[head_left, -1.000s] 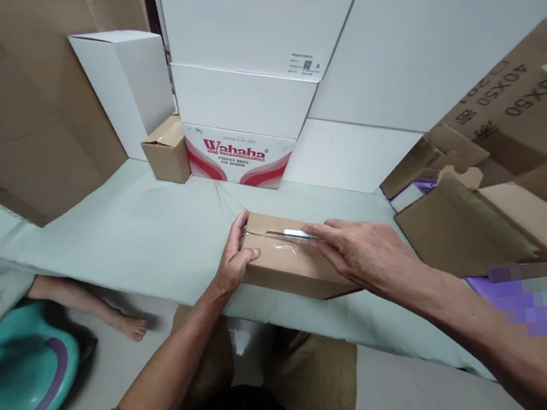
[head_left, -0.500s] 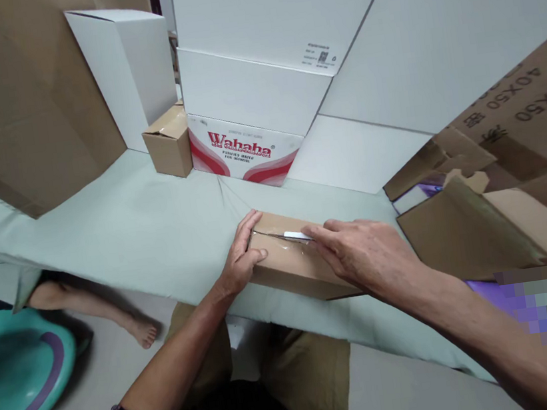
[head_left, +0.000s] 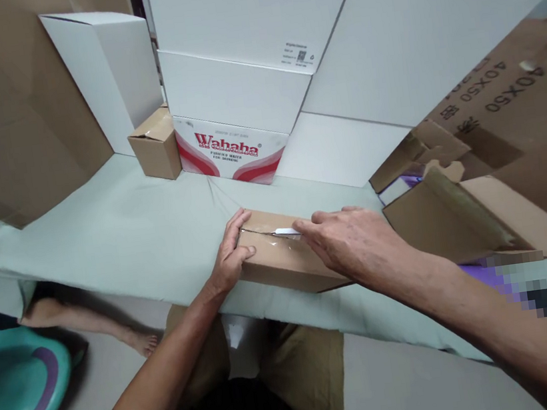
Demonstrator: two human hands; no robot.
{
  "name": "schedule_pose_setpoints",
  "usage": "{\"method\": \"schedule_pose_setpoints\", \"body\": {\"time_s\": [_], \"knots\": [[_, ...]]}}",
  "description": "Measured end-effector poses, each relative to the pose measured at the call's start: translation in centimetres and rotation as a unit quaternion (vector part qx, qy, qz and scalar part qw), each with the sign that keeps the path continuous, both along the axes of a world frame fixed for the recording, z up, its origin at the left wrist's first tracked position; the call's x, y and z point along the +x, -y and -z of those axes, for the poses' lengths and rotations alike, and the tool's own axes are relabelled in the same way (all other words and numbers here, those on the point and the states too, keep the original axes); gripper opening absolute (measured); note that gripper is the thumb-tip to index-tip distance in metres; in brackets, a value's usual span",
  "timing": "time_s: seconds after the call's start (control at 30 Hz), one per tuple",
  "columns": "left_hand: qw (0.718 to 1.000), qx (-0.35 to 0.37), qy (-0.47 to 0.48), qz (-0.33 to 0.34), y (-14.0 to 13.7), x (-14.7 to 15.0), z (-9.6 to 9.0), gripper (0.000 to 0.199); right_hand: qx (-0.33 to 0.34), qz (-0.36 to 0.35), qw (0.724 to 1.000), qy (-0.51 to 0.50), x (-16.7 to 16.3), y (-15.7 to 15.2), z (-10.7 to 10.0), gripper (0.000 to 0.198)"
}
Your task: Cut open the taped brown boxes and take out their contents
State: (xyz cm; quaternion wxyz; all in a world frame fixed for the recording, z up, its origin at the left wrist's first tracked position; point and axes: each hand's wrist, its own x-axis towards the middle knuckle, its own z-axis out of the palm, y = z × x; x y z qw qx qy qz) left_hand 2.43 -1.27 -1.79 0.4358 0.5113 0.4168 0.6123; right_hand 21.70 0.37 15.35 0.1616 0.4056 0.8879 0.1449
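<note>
A small brown cardboard box (head_left: pixel 282 268) lies on the pale green cloth in front of me, with clear tape over its top seam. My left hand (head_left: pixel 232 254) grips the box's left end, fingers on the far side and thumb on top. In my right hand (head_left: pixel 341 236) is a slim white box cutter (head_left: pixel 286 232), held low along the taped seam. Left of its tip, a dark slit line runs towards my left hand. My right fingers partly hide the cutter and the box's right side.
A white Wahaha carton (head_left: pixel 229 150) and a small brown box (head_left: pixel 157 146) stand at the back. On the right is an open brown carton (head_left: pixel 446 216). A teal basin (head_left: pixel 21 393) and another person's leg (head_left: pixel 87 320) show at lower left.
The view has turned slightly, so most things appear shifted left. Both hands, the cutter and the box keep nearly the same positions relative to each other.
</note>
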Motion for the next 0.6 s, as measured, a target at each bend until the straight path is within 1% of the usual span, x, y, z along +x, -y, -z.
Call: {"method": "schedule_pose_setpoints", "body": {"time_s": [0.13,0.23,0.3,0.33,0.37,0.43,0.53,0.6], "knots": [[1.0,-0.014,0.013,-0.004,0.1,0.1,-0.1,0.073,-0.01,0.009,1.0,-0.021,0.2,0.2,-0.4,0.022],[0.999,-0.025,0.024,-0.011,0.2,0.2,-0.2,0.073,-0.011,0.023,0.998,-0.056,1.3,0.4,-0.8,0.024],[0.999,-0.025,0.024,-0.016,0.4,0.2,-0.2,0.074,0.0,0.049,0.99,-0.131,2.7,0.5,-0.7,0.026],[0.999,-0.023,0.024,-0.018,0.5,0.2,-0.2,0.074,0.005,0.068,0.98,-0.185,3.6,0.5,-0.5,0.026],[0.999,-0.021,0.022,-0.018,0.5,0.1,0.0,0.075,0.004,0.09,0.965,-0.245,4.6,0.6,0.0,0.027],[0.999,-0.015,0.019,-0.021,0.8,-0.1,0.4,0.076,-0.01,0.139,0.921,-0.363,6.7,0.8,1.4,0.028],[1.0,-0.007,0.007,-0.028,1.1,-0.3,1.2,0.077,-0.039,0.223,0.835,-0.502,9.0,1.2,4.5,0.033],[1.0,-0.008,0.001,-0.03,1.3,-0.2,1.5,0.078,-0.061,0.259,0.781,-0.564,9.6,1.5,6.3,0.034]]}}
